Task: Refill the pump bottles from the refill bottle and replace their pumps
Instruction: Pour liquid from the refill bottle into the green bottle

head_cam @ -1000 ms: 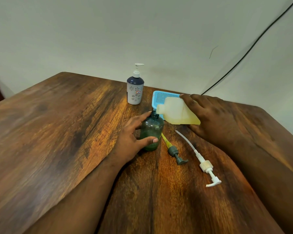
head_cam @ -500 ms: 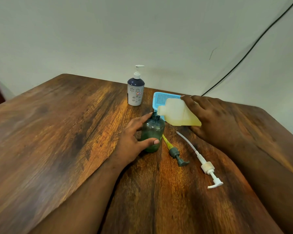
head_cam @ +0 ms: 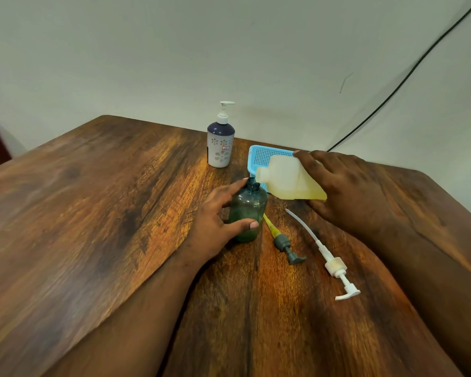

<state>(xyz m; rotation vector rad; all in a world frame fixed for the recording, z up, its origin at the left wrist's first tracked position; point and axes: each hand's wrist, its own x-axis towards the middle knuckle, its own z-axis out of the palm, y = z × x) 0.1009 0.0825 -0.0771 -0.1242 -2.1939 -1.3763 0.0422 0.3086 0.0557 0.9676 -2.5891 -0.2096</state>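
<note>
Wooden table (head_cam: 93,213) against a plain wall, head view. Left hand (head_cam: 215,221) curls thumb and fingers round the green pump bottle (head_cam: 246,210), upright at centre. Right hand (head_cam: 346,186) grips the base of the tipped refill bottle (head_cam: 288,178), its spout at the green neck; this thin-walled bottle likely flexes, so hold low and firmly. Count: two pump bottles, one white bottle (head_cam: 220,144) already pumped; one refill bottle; two loose pumps, grey pump (head_cam: 284,244) and white pump (head_cam: 335,266); one blue basket (head_cam: 267,155).
</note>
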